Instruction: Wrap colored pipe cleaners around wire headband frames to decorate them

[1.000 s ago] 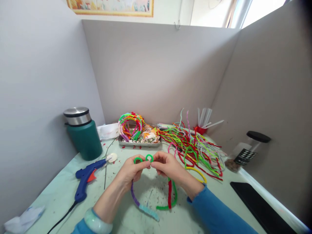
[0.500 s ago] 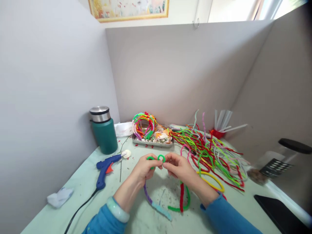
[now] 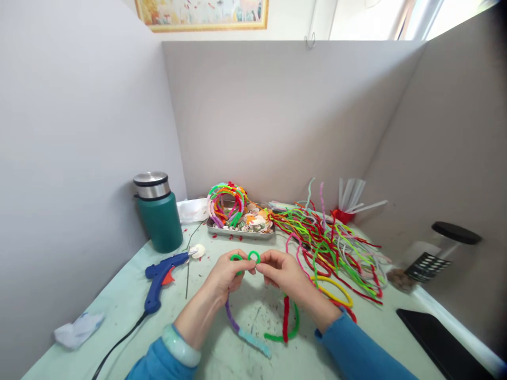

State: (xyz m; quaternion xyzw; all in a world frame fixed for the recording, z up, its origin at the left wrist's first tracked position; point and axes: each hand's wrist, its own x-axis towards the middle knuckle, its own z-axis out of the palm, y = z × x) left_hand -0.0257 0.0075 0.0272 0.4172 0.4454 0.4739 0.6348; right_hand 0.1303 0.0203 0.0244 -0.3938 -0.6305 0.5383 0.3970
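Observation:
Both hands meet over the middle of the table, fingers pinched on one green pipe cleaner [image 3: 254, 254] bent into small loops. My left hand [image 3: 227, 274] is closed on it, with one loop standing above the fingers. Close beside it, my right hand [image 3: 281, 272] pinches the same pipe cleaner between thumb and forefinger. Below the left hand hangs a purple and light-blue pipe cleaner length [image 3: 249, 338], curving toward the table. Under the right hand, a red piece [image 3: 285, 319] and a green curved end [image 3: 295, 327] hang down. Where these pieces join is hidden by the fingers.
A blue glue gun [image 3: 158, 277] with a cord lies left, near a green bottle [image 3: 160, 221]. Behind, a metal tray [image 3: 241, 234] holds pipe-cleaner rings [image 3: 226, 203] and shell-like pieces. Right are heaped pipe cleaners [image 3: 328, 248], a lidded jar [image 3: 428, 261] and a black flat object [image 3: 439, 338].
The whole view has shifted slightly, so everything sits a little further left. My hands keep the same pinch on the green loops, with no clear change in their shape.

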